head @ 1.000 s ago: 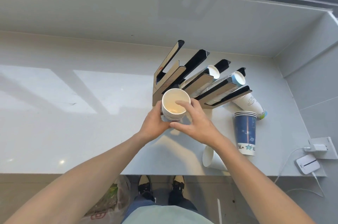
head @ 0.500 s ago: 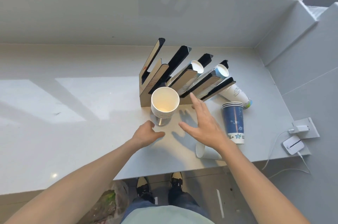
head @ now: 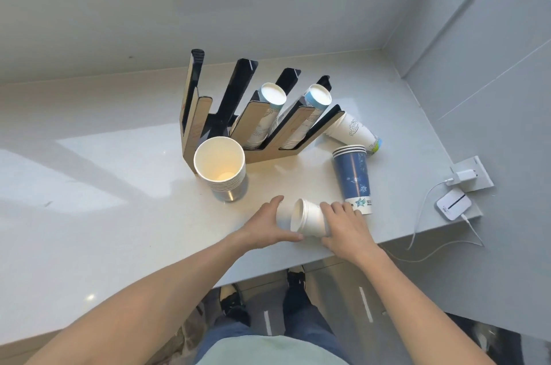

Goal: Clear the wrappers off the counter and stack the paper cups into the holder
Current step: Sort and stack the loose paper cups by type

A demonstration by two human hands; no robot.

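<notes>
Near the front edge of the pale bench [head: 89, 230], both hands close on a short stack of white paper cups [head: 310, 217] lying on its side, mouth turned left. The left hand [head: 268, 226] cups the open rim end, thumb on the bench side and fingers curled over the far side; the right hand [head: 347, 226] wraps the base end with its fingers laid over the top. Whether the stack is lifted or resting on the bench is hard to tell from this angle.

Just behind the hands, an upright stack of cups with a white inside and a silvery base [head: 222, 172] stands on the bench, touching or nearly touching the front of the cup holder [head: 205, 114]. That holder is a fan of slanted black-and-tan slots; 2 of its slots carry cup stacks, a white-rimmed stack [head: 272, 94] and a blue-rimmed stack [head: 319, 94], while the 2 left slots look open.

Right of the holder, a stack of dark blue cups [head: 353, 176] lies on the bench, rims pointing away, its base just beside the right hand. A white printed cup stack [head: 354, 130] lies beyond it against the holder's right end. At the far right sit a small white device [head: 453, 203] and a plugged charger [head: 463, 176] with cable.
</notes>
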